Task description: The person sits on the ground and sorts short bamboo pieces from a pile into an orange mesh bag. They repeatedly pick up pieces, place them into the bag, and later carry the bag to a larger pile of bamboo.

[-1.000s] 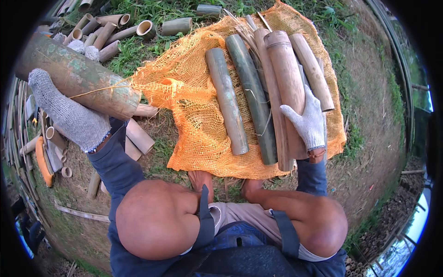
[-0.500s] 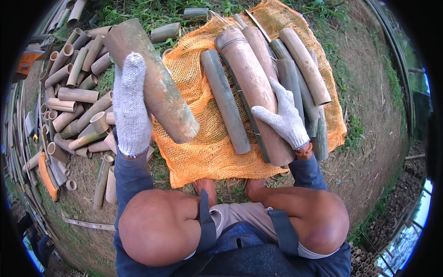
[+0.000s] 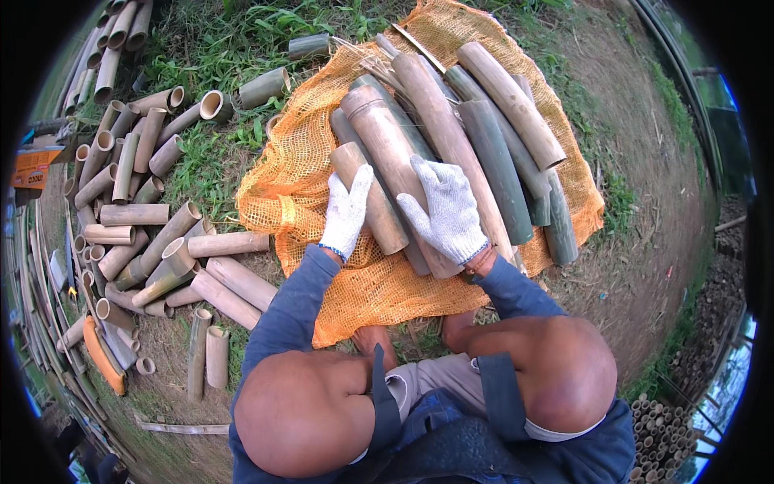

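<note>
Orange mesh (image 3: 306, 194) | short bamboo piece (image 3: 369, 198) beside flat left fingers (image 3: 355, 189) | right fingers (image 3: 431, 189) flat on thick bamboo (image 3: 395, 153)

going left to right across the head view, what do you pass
long bamboo poles along the edge → heap of short cut bamboo tubes → left hand → right hand → green bamboo piece → orange mesh sack's right edge → bare dirt

White knit gloves, blue sleeves, grey shorts.
</note>
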A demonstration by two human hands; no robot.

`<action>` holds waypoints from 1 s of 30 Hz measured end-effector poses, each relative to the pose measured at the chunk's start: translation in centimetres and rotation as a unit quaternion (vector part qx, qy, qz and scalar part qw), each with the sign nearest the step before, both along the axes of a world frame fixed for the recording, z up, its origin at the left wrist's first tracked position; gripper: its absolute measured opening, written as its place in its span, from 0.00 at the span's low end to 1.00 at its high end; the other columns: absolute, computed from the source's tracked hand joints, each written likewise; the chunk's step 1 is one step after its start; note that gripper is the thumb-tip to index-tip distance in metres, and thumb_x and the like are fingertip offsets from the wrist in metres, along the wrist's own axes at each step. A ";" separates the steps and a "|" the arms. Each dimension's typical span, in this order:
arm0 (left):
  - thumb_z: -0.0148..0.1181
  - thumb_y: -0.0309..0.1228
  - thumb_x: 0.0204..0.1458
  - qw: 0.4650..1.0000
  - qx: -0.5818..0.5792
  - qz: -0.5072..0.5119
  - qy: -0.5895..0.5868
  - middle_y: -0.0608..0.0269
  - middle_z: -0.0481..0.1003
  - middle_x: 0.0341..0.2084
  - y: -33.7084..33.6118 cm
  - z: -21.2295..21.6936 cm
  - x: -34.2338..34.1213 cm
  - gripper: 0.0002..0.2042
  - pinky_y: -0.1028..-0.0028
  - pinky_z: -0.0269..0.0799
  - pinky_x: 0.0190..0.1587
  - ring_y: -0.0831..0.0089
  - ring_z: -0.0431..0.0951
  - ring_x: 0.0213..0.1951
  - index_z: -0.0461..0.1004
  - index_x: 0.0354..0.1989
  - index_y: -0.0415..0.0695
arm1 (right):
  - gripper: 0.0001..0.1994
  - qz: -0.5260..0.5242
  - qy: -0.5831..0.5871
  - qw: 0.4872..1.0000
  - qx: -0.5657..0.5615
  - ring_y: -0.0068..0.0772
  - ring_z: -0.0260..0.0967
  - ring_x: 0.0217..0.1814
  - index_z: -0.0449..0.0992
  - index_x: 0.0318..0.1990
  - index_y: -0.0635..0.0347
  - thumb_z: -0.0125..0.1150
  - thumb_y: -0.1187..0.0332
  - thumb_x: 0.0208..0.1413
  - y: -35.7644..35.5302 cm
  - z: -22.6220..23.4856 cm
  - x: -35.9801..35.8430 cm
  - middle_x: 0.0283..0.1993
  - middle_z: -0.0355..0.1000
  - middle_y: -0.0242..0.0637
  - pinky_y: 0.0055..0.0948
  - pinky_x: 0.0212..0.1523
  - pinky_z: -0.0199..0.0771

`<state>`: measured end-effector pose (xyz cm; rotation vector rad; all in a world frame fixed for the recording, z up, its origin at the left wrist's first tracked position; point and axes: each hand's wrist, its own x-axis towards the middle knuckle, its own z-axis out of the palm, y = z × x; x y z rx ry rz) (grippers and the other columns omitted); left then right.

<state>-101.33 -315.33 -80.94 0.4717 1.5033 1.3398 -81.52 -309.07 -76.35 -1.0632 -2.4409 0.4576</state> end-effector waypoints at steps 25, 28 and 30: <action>0.87 0.57 0.36 0.718 -0.384 0.240 0.529 0.32 0.50 0.77 -23.7 -1.6 -12.2 0.70 0.44 0.62 0.75 0.31 0.60 0.74 0.44 0.85 0.48 | 0.29 0.067 -0.058 0.996 -0.016 0.53 0.61 0.81 0.68 0.77 0.61 0.60 0.57 0.75 5.0 1.4 2.5 0.77 0.69 0.50 0.49 0.81 0.59; 0.89 0.54 0.33 0.715 -0.388 0.242 0.529 0.30 0.46 0.79 -23.6 -2.5 -11.2 0.73 0.45 0.65 0.75 0.30 0.61 0.74 0.41 0.86 0.50 | 0.29 0.063 -0.026 0.997 -0.040 0.52 0.60 0.82 0.68 0.77 0.61 0.61 0.59 0.75 3.5 2.0 2.5 0.78 0.68 0.47 0.48 0.81 0.58; 0.90 0.54 0.31 0.755 -0.367 0.274 0.469 0.30 0.48 0.79 -24.2 -2.6 -11.3 0.77 0.46 0.65 0.75 0.32 0.62 0.74 0.37 0.86 0.48 | 0.28 0.059 0.001 0.997 -0.054 0.53 0.62 0.81 0.69 0.76 0.62 0.64 0.64 0.73 2.6 2.6 2.3 0.78 0.68 0.49 0.47 0.81 0.59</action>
